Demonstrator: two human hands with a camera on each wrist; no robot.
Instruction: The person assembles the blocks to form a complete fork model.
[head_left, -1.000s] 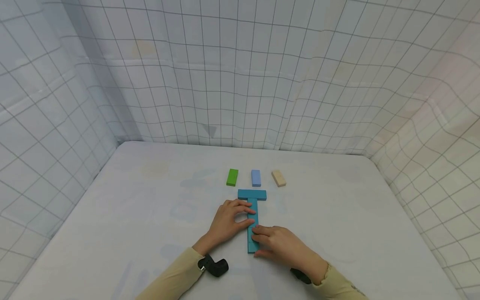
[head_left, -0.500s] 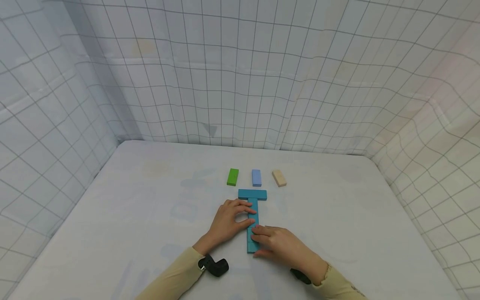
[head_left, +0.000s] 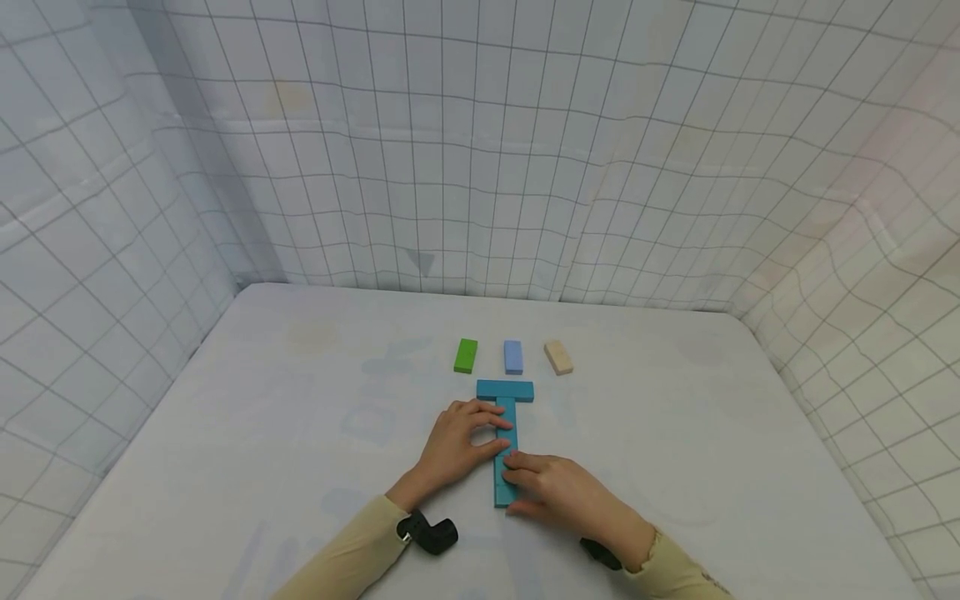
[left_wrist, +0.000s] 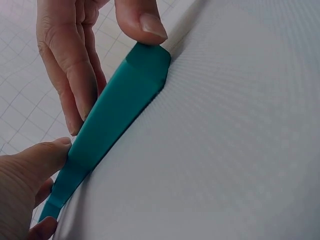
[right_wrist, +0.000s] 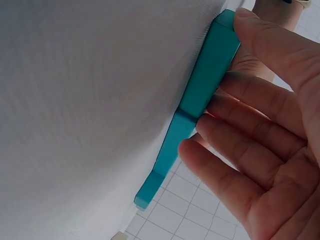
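Observation:
Several teal wooden blocks lie on the white table in a T shape: a crossbar block [head_left: 505, 390] at the far end and a stem [head_left: 506, 493] running towards me. My left hand [head_left: 454, 440] rests from the left on the stem's far block, thumb and fingertips touching it. From the right, my right hand [head_left: 558, 487] touches the stem's near block. In the right wrist view, the right thumb [right_wrist: 255, 30] is at the near end, and loosely bent fingers [right_wrist: 220, 170] lie along the stem. Parts of the stem are covered by fingers.
Beyond the crossbar lie a green block [head_left: 466, 356], a light blue block [head_left: 513, 357] and a beige block [head_left: 558, 357]. White cloth [head_left: 480, 150] with a dark grid surrounds the table [head_left: 285, 433] at the back and both sides.

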